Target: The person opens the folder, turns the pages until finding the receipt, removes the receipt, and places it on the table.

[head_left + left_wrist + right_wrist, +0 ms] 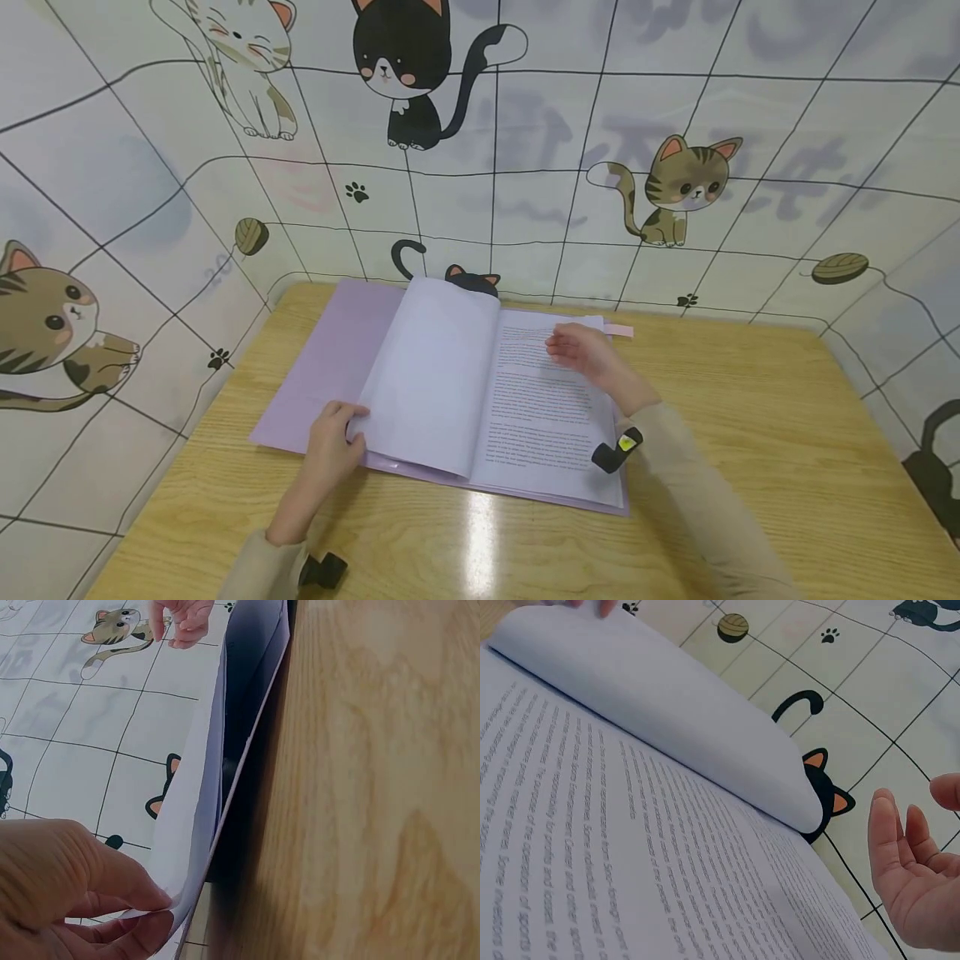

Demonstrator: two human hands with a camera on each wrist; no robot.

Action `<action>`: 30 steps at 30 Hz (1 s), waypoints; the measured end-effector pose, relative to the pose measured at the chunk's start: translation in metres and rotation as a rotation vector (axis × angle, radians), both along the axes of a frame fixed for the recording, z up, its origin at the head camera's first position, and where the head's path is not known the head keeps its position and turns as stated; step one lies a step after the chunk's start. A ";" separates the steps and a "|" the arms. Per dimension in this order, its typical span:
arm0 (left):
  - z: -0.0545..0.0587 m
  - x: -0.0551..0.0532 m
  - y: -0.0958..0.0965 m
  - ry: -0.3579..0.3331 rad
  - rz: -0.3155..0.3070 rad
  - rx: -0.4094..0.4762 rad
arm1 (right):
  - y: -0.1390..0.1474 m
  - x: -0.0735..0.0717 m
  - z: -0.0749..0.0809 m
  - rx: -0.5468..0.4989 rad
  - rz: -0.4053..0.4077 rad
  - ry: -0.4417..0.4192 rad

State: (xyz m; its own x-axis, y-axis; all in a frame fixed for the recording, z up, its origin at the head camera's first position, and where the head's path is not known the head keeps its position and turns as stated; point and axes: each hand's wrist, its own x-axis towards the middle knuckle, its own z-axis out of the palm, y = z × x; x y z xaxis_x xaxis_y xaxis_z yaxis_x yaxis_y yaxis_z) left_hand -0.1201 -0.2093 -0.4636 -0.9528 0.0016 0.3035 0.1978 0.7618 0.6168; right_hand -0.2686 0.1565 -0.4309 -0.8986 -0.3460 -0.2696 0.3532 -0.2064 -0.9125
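Note:
A purple folder (337,358) lies spread on the table, with printed sheets inside. My left hand (333,442) pinches the lower left edge of a turned, blank-looking white page (431,375); in the left wrist view its thumb and fingers meet on the paper (176,847). This page bows up from the fold, over the folder's left side. To the right lies a page of printed text (540,408). Over its upper right part is my right hand (588,354), fingers loosely extended and holding nothing, apart from the paper in the right wrist view.
A pink tab (619,331) sticks out at the folder's upper right. The wooden table (750,417) extends to both sides and in front. Behind it and at the sides stands a cat-patterned backdrop (547,200). Each wrist wears a small black device (618,450).

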 end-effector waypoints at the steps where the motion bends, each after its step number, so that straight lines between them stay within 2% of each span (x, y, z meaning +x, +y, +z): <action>1: 0.000 0.000 0.000 -0.006 0.001 -0.004 | 0.003 -0.001 0.000 0.003 -0.006 -0.006; 8: -0.003 -0.002 -0.001 -0.087 0.005 -0.022 | 0.019 -0.010 -0.001 0.040 -0.045 -0.034; 16: -0.011 -0.006 -0.001 -0.110 0.004 -0.043 | 0.036 -0.021 -0.004 0.042 -0.087 -0.039; 22: -0.014 -0.007 -0.004 -0.140 0.021 -0.060 | 0.045 -0.027 -0.003 0.096 -0.111 -0.031; 30: -0.010 -0.007 -0.006 -0.222 0.033 -0.085 | 0.055 -0.035 0.001 0.217 -0.167 -0.027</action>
